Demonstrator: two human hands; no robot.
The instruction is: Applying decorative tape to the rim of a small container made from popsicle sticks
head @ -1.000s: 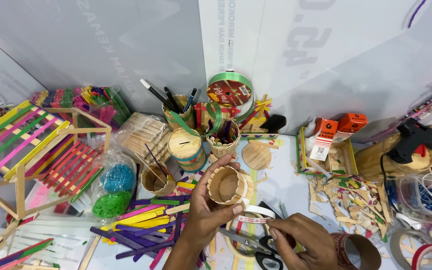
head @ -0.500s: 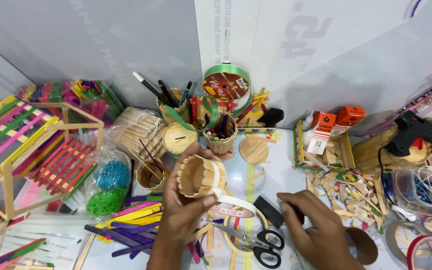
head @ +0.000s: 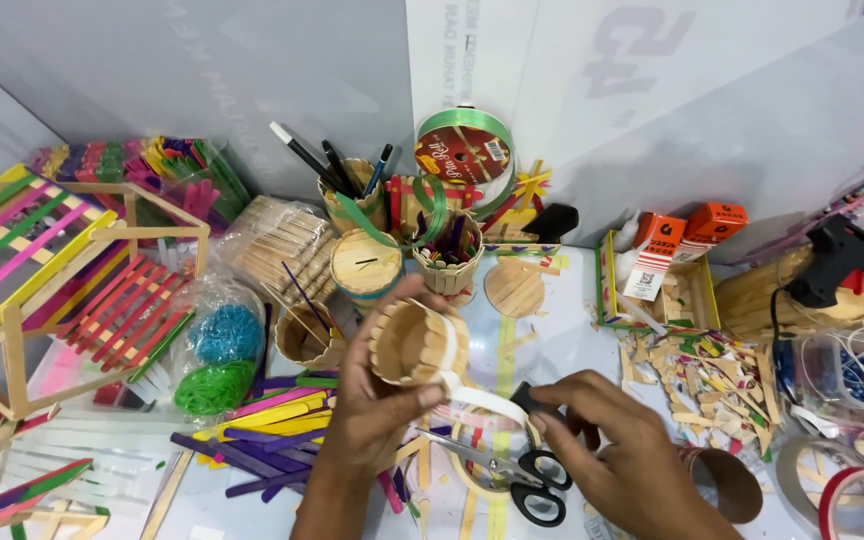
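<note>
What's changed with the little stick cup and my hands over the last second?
The left hand has turned the stick cup from opening-up onto its side, white strip trailing. The right hand has moved right, off the scissors. The clutter around is unchanged.

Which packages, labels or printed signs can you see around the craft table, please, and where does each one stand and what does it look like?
Two small boxes: right of centre at the back, orange tops, white fronts.
Ribbon spool label: back centre, round, red, ringed by green ribbon.
Clear bag of plain sticks: left of centre, crinkled.
Clear bag of rubber bands: left, blue and green clumps.
Wall board: behind, white with faint grey print.
</note>
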